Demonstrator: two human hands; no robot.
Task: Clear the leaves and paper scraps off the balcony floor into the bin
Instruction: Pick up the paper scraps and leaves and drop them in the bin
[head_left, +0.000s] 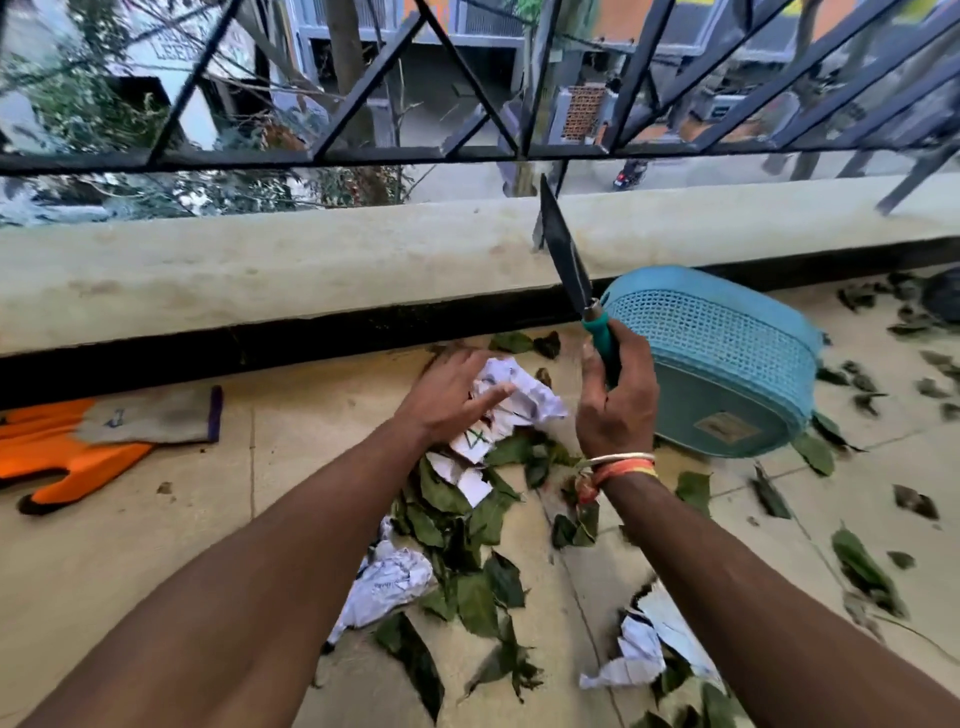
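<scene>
With the left hand (447, 400) resting straight fingers on the crumpled paper (530, 395) among leaves (467, 519) on the floor (208, 519), and the right hand (618, 405) with fingers clamped round a trowel (563, 254), the heap is probably best swept sideways into the tipped bin (727, 358) just beside it.

Orange glove (67, 447) (floor, left), black railing (363, 154)

Pale tiled balcony floor (156, 545). Centre of frame: heap of green leaves (467, 519) mixed with crumpled paper scraps (389, 582). Right of centre: blue mesh bin (727, 364) lying on its side. More loose leaves scattered at far right. Left edge: orange-and-grey glove (78, 441), flat.
</scene>
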